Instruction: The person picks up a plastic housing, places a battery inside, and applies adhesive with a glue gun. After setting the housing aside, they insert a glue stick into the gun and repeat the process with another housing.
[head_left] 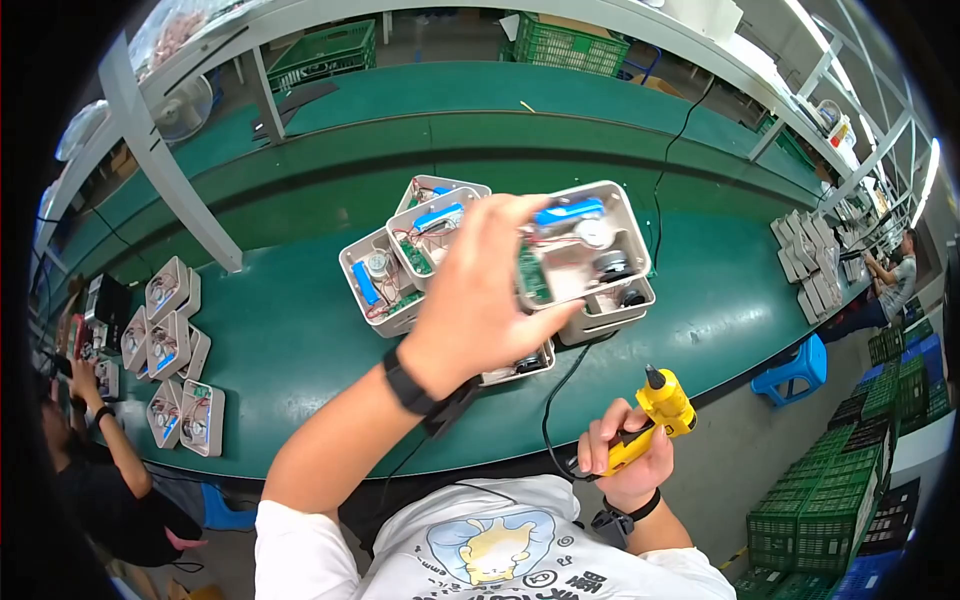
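Note:
My left hand reaches across the bench, its thumb and fingers closed on the left side of a pale plastic housing. Inside it are a blue battery cell, thin wires, a green circuit board and round dark and white parts; the image is slightly smeared there. Beneath it shows another pale housing. In my right hand is a yellow hot glue gun, its dark nozzle pointing up and away from me, off the bench's near edge. Several similar open housings are stacked left of my left hand, partly hidden by it.
The green bench carries more housings at left and pale stacked parts at far right. A cable runs by the glue gun. Co-workers sit at left and far right. A blue stool and green crates stand right.

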